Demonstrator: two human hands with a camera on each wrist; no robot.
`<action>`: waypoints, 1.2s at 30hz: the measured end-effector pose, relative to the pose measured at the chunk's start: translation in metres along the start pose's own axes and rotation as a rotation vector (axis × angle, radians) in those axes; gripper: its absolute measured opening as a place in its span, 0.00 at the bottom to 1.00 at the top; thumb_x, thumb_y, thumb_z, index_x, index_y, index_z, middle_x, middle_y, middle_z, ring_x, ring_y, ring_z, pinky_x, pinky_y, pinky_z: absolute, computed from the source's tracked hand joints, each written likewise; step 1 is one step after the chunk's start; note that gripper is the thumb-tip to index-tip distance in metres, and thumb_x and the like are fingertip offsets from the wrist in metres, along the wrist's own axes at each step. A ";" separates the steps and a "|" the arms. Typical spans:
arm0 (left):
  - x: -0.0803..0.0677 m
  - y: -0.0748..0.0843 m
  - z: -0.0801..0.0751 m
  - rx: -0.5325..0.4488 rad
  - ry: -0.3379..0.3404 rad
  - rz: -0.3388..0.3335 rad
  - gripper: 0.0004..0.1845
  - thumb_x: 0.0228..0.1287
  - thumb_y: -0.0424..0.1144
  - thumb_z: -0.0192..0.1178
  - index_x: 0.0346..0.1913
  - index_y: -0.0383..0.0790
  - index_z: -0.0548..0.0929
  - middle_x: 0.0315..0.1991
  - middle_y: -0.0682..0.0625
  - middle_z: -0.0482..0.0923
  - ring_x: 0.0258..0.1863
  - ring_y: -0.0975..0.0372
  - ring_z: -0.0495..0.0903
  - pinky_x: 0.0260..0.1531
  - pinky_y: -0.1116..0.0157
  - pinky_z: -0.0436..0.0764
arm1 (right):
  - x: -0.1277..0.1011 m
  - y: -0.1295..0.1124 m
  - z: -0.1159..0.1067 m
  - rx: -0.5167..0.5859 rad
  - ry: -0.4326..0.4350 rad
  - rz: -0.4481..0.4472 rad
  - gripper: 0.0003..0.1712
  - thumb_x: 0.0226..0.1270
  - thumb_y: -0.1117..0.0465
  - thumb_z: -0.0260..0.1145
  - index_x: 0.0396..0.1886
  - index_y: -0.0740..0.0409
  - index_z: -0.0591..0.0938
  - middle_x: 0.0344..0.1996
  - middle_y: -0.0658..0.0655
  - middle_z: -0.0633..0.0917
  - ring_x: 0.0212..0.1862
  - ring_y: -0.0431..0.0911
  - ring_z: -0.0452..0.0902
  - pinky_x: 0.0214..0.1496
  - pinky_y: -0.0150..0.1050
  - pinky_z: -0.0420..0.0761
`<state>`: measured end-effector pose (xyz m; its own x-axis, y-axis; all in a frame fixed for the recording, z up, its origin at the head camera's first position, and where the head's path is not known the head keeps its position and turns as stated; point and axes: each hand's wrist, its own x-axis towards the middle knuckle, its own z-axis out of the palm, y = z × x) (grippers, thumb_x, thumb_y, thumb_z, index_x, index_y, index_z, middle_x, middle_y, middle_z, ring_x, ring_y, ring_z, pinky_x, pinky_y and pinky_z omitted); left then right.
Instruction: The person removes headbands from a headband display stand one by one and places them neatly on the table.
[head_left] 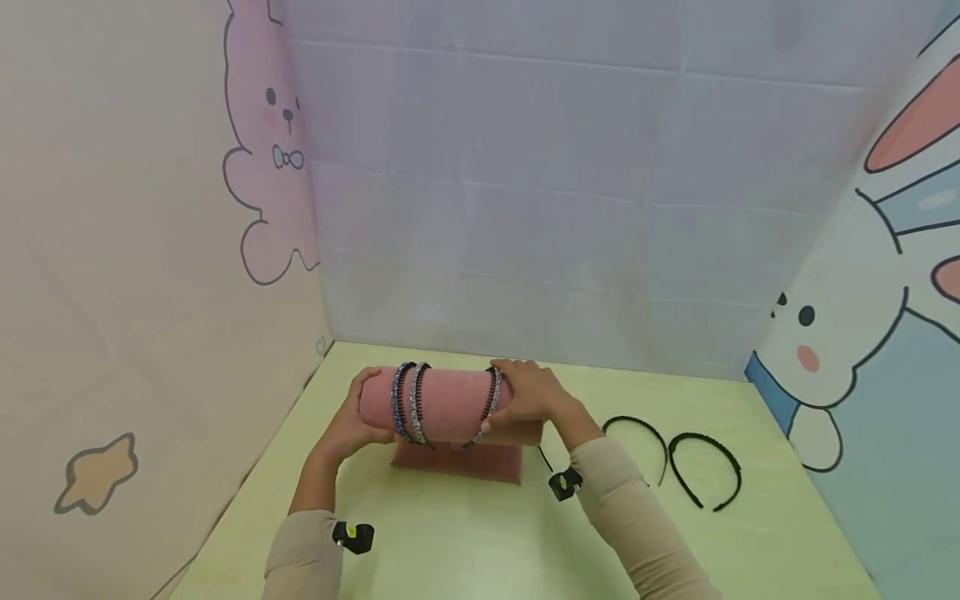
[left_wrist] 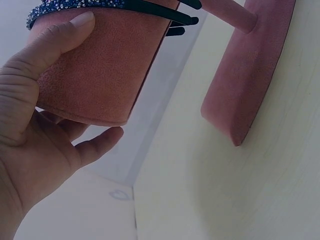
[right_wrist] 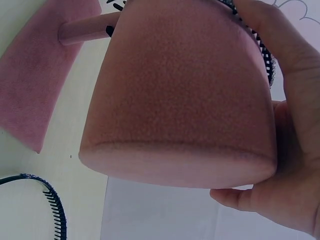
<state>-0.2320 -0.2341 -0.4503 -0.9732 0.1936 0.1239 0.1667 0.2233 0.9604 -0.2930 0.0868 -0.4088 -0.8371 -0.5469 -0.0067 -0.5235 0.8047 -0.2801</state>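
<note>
I steady the pink velvet roll (head_left: 450, 404) of a headband stand from both ends. My left hand (head_left: 358, 421) cups its left end, thumb on top and fingers curled beneath, apparently so it cannot twist. My right hand (head_left: 528, 396) wraps the right end, fingers pinching a rhinestone headband (head_left: 489, 404) against the velvet, seemingly to seat it square. The roll carries two more sparkly headbands (head_left: 408, 402) near its left end. Its flat base (head_left: 459, 461) sits on the green table (head_left: 465, 542). Two black headbands (head_left: 675, 458) lie right of the stand, apart from it.
</note>
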 end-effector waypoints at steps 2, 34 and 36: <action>0.002 -0.004 -0.001 0.007 0.003 0.005 0.59 0.30 0.20 0.75 0.68 0.47 0.52 0.63 0.38 0.56 0.54 0.42 0.64 0.41 0.55 0.74 | -0.001 0.001 0.000 0.005 -0.005 0.004 0.63 0.33 0.28 0.70 0.70 0.51 0.61 0.59 0.55 0.71 0.57 0.53 0.66 0.52 0.55 0.67; 0.012 -0.024 -0.004 0.101 0.033 -0.028 0.61 0.26 0.25 0.78 0.67 0.58 0.54 0.63 0.41 0.59 0.52 0.44 0.67 0.42 0.54 0.74 | -0.017 0.031 0.002 0.300 0.036 -0.033 0.63 0.33 0.38 0.76 0.68 0.61 0.61 0.58 0.58 0.71 0.56 0.53 0.66 0.54 0.51 0.69; 0.012 -0.024 -0.004 0.106 0.030 -0.029 0.61 0.27 0.25 0.78 0.66 0.58 0.54 0.63 0.41 0.58 0.52 0.44 0.68 0.42 0.54 0.74 | -0.018 0.033 0.002 0.322 0.039 -0.032 0.62 0.33 0.39 0.77 0.68 0.60 0.61 0.57 0.58 0.71 0.56 0.51 0.67 0.54 0.49 0.69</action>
<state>-0.2480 -0.2406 -0.4708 -0.9820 0.1569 0.1052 0.1524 0.3289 0.9320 -0.2947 0.1229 -0.4202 -0.8298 -0.5564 0.0425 -0.4781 0.6695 -0.5685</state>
